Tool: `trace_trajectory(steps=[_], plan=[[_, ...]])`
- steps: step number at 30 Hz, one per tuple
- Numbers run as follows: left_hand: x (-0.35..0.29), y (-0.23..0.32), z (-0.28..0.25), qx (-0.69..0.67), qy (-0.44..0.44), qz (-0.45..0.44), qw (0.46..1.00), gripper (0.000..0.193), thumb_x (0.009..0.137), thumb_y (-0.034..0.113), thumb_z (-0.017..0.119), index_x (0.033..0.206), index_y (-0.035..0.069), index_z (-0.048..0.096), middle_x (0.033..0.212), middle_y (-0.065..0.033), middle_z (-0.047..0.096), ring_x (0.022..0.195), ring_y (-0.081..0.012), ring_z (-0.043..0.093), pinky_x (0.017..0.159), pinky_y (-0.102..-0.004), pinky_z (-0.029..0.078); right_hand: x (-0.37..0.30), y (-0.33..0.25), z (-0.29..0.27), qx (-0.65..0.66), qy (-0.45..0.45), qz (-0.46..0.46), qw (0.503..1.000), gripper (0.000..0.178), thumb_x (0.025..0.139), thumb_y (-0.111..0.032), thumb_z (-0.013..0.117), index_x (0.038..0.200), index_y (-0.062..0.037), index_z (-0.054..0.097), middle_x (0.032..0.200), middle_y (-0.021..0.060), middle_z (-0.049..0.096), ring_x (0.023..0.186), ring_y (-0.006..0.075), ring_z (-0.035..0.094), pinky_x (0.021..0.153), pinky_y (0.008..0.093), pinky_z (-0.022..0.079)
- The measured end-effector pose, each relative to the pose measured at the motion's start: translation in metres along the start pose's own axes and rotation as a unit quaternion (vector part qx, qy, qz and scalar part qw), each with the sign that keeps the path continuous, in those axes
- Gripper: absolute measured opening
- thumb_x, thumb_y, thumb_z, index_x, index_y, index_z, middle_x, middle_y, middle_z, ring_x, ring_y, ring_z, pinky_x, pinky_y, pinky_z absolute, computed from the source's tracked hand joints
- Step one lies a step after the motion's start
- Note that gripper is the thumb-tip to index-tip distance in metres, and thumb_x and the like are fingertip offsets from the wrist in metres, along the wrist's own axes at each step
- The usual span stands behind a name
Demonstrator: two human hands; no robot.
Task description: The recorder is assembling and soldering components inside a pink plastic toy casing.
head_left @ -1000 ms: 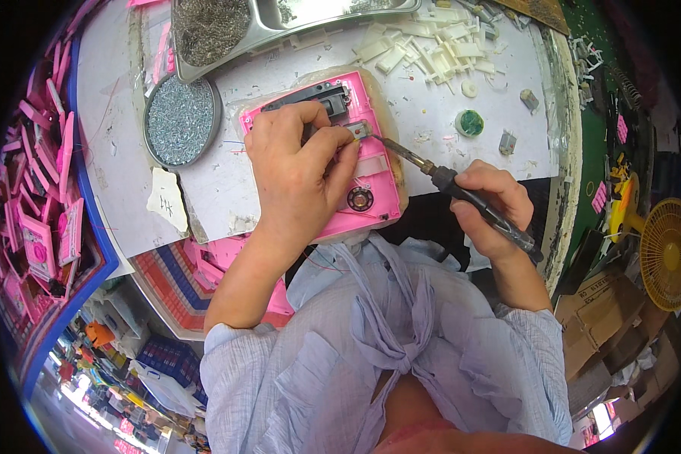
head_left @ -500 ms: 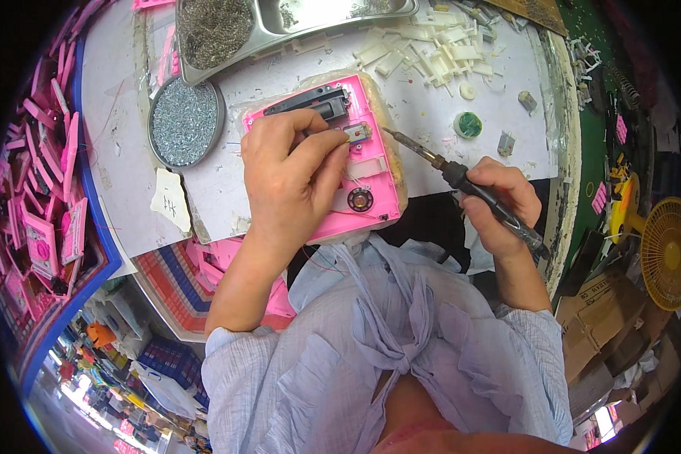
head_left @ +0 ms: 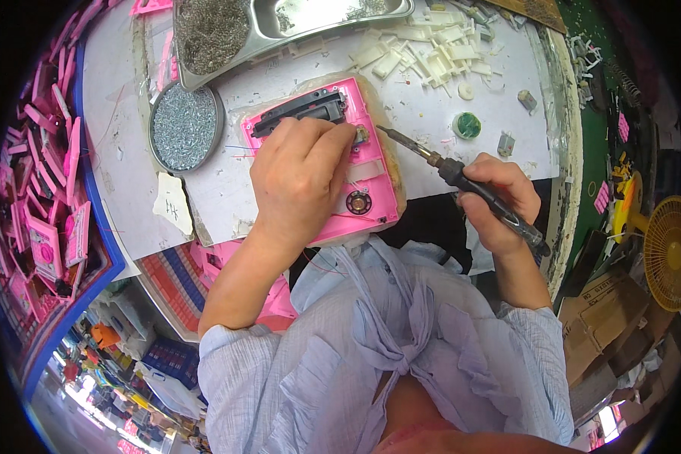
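Note:
A pink plastic housing [head_left: 390, 198] lies on a padded block in front of me. It holds a black plastic part [head_left: 295, 104] along its far side, a small metal motor [head_left: 361, 135] and a round speaker [head_left: 359, 202]. My left hand [head_left: 299, 174] rests over the housing's left half, its fingers bent and drawn together beside the motor. Whatever they pinch is hidden beneath them; thin red and blue wires show left of the hand. My right hand [head_left: 501, 200] grips a soldering iron [head_left: 448, 171] by its dark handle. The iron's tip hovers just right of the motor.
A round dish of small screws [head_left: 185, 127] stands at the left, below a metal tray [head_left: 329, 17] with springy metal pieces. White plastic parts [head_left: 439, 57] are heaped at the far side, near a green-topped round container [head_left: 467, 125]. Pink housings fill a blue-edged bin [head_left: 102, 227] at far left.
My left hand has shifted slightly, its fingers curling further over the motor's left side and covering more of it. The soldering iron has moved a little to the left, staying near the motor.

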State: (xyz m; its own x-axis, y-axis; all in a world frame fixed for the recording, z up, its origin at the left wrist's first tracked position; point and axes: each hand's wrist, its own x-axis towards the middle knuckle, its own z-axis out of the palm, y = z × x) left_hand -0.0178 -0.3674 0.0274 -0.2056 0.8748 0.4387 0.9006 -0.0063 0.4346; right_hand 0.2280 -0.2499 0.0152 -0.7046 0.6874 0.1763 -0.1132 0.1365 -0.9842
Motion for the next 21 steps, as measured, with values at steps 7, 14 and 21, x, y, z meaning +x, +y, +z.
trace_trajectory(steps=[7, 14, 21], plan=[[-0.001, 0.003, 0.002, 0.035, -0.011, 0.004, 0.999, 0.02, 0.074, -0.002, 0.08, 0.092, 0.004, 0.072, 0.085, -0.0077, 0.066, 0.073, -0.0261, 0.062, 0.065, -0.0374, 0.048, 0.008, 0.006, 0.006, -0.038, -0.018, -0.045, 0.998, 0.032, 0.081, 0.003, 0.078, 0.111, 0.0023, 0.068, 0.084, 0.0098, 0.066, 0.068, 0.0143, 0.058, 0.062, 0.0263, 0.044], [0.002, 0.007, 0.001, 0.038, -0.015, -0.012, 0.999, 0.019, 0.074, -0.002, 0.079, 0.09, 0.003, 0.072, 0.083, -0.0078, 0.065, 0.073, -0.026, 0.061, 0.065, -0.0374, 0.048, 0.014, 0.006, 0.008, -0.054, -0.033, -0.054, 0.997, 0.032, 0.08, 0.003, 0.079, 0.11, 0.0014, 0.068, 0.082, 0.0094, 0.067, 0.067, 0.0149, 0.06, 0.061, 0.0265, 0.045], [0.003, 0.008, 0.001, 0.041, -0.019, -0.017, 0.999, 0.018, 0.074, -0.001, 0.079, 0.089, 0.003, 0.072, 0.082, -0.0077, 0.065, 0.074, -0.0258, 0.061, 0.066, -0.0372, 0.048, 0.013, 0.009, 0.009, -0.078, -0.038, -0.062, 0.994, 0.031, 0.081, 0.001, 0.079, 0.11, 0.0002, 0.069, 0.081, 0.0089, 0.066, 0.066, 0.0152, 0.059, 0.059, 0.0267, 0.045]])
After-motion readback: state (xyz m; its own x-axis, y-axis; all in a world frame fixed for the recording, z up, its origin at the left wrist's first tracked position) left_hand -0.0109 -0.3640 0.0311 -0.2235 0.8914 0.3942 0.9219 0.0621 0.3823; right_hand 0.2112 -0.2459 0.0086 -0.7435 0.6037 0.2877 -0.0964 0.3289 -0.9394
